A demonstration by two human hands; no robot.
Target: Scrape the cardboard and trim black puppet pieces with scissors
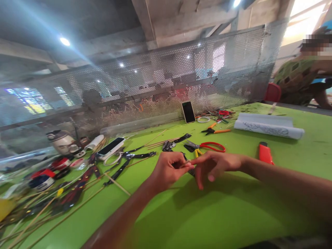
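Observation:
My left hand [168,171] is closed in a pinch over the middle of the green table [166,221]. A small thin piece shows at its fingertips, too blurred to name. My right hand [218,164] is open, its fingers apart and pointing left. Its index fingertip meets or nearly meets the left fingertips. A dark strip lies partly hidden behind and between the hands. Just beyond them are red-handled scissors [213,146] and a yellow-handled tool [198,152]. A black taped stick frame [127,156] lies left of my left hand.
Thin sticks [70,215], tape rolls [61,162] and a phone [111,146] crowd the left. Another phone [188,112] stands at the back by the perforated screen [145,86]. Orange-handled pliers [215,131], rolled paper [268,126] and a red cutter [265,153] lie right; a person [298,79] sits beyond.

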